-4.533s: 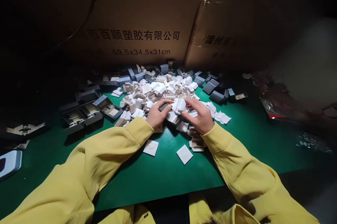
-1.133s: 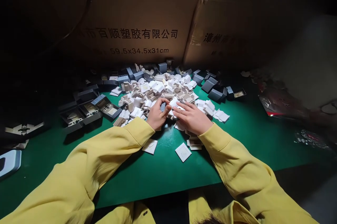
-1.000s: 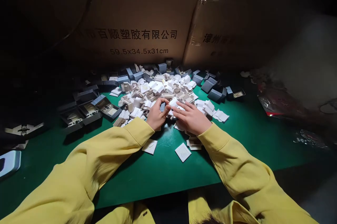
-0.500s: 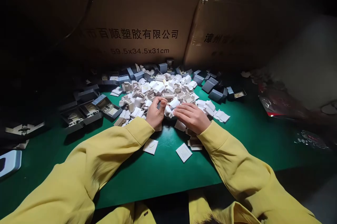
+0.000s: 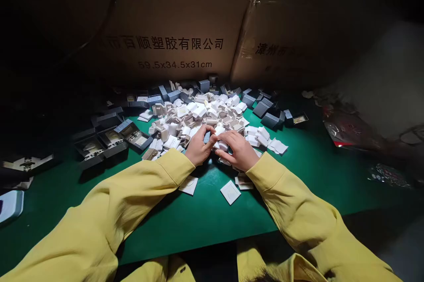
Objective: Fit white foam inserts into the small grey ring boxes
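Head camera, clock centred on the held box, twelve away from the wearer: a small blue-grey box [image 5: 207, 137] is held in the left hand [image 5: 199, 146], its thumb and fingers curled closely round it. The right hand [image 5: 236, 149] is seen just beside, at four, with fingers bent and thumb apart; whether the white piece under its fingertips is gripped cannot be told. A heap of white and beige inserts [image 5: 198, 112] is spread toward twelve. Two square pads [image 5: 230, 192] are laid on the green surface [image 5: 185, 229], at five and nearly seven. Opened dark boxes [image 5: 134, 135] are placed at nine, and more blue-grey boxes [image 5: 263, 107] are scattered at two. A glossy plastic bag [image 5: 351, 129] is seen well apart at three. Printed cartons [image 5: 185, 21] are stood behind everything at twelve.
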Available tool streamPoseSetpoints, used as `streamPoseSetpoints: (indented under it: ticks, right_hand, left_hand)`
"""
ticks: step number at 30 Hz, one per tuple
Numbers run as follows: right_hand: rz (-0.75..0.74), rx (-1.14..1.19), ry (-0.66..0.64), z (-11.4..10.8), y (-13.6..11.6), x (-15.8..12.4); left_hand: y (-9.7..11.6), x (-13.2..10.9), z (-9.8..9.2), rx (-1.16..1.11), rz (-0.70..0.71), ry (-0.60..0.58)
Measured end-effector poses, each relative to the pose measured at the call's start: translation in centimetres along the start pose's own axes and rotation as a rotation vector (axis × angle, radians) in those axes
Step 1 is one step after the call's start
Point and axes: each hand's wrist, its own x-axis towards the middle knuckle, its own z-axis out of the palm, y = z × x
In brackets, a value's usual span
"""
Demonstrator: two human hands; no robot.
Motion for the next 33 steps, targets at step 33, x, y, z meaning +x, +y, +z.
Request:
streamPoseSetpoints:
  ticks: [33]
  right_hand:
    - [-0.019, 0.14, -0.112, 0.0, 0.03, 0.38]
  left_hand:
    - [0.44, -0.21, 0.26, -0.015, 0.021, 0.001]
